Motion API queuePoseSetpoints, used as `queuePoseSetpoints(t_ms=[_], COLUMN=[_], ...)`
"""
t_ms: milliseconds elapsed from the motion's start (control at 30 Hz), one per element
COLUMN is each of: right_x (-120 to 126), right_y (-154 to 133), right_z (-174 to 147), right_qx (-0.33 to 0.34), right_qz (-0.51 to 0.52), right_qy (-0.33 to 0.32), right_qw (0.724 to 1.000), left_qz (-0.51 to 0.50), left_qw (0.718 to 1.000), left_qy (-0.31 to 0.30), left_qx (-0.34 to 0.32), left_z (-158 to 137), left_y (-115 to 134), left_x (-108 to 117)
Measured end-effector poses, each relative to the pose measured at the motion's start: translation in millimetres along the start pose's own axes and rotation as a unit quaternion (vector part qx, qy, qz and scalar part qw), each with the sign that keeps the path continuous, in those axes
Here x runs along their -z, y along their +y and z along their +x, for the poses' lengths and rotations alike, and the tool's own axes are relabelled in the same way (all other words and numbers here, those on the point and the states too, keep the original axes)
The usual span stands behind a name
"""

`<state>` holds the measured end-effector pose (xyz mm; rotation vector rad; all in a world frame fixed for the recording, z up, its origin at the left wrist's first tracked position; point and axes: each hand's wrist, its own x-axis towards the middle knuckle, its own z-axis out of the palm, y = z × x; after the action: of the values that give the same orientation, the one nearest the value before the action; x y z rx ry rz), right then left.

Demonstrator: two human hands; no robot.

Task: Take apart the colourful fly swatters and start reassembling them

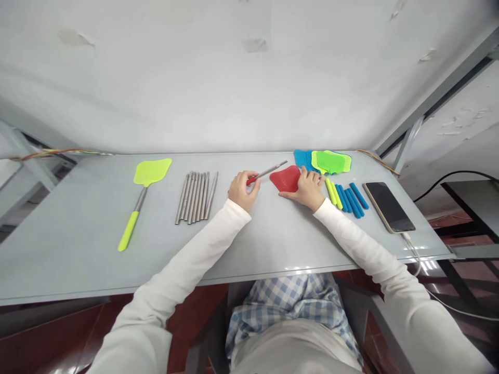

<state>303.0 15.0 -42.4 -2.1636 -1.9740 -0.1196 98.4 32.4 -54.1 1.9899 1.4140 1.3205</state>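
My left hand (244, 190) is closed around the red handle (251, 180) of a metal rod (273, 169). The rod slants up to the right, its bare tip near a red mesh fly swatter head (286, 179). My right hand (307, 189) grips that red head by its right side, fingers on top and thumb along the lower edge. Rod and head are apart. Just beyond my right hand lie blue (303, 159) and yellow-green (331, 162) swatter heads, partly stacked. Yellow (333, 194) and blue (353, 201) handle sleeves lie to its right.
Several metal rods (197, 197) lie side by side left of my left hand. Farther left is an assembled yellow fly swatter (132, 228). A phone (389, 206) with a white cable (411, 244) rests at the right of the grey table (249, 254). A wall stands behind.
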Motion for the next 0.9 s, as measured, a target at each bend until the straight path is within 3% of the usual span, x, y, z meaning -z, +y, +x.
queuePoseSetpoints(t_ms=[233,367,433,500,633,733,833,900], right_x=[4.0,3.2,2.7,2.2,2.7,5.4,8.1,9.2], right_y=[-2.0,0.8,5.2,12.4,29.2,36.2,36.7,34.8], right_z=[21.5,22.4,25.9,32.0,42.7,42.3,36.8,32.8], right_qx=[-0.034,-0.039,-0.046,-0.065,-0.136,-0.145,-0.15,-0.147], right_qz=[0.069,0.17,0.266,0.407,0.671,0.78,0.83,0.84], right_qy=[-0.079,-0.024,0.009,0.036,0.066,0.02,-0.01,-0.005], right_qw=[0.994,0.984,0.963,0.91,0.726,0.609,0.536,0.523], left_qz=[0.022,0.065,0.086,0.102,0.125,0.137,0.144,0.148], left_qw=[0.999,0.996,0.993,0.989,0.983,0.981,0.983,0.984], left_qy=[0.003,-0.004,-0.008,-0.015,-0.038,-0.044,-0.049,-0.05], left_qx=[-0.028,-0.06,-0.083,-0.105,-0.132,-0.127,-0.107,-0.09], left_z=[0.7,0.9,0.3,-0.8,-3.9,-5.4,-5.6,-5.4], left_y=[0.7,1.5,2.7,4.6,9.0,10.4,9.8,9.1], left_x=[0.8,1.2,1.7,2.5,4.1,4.1,3.5,3.4])
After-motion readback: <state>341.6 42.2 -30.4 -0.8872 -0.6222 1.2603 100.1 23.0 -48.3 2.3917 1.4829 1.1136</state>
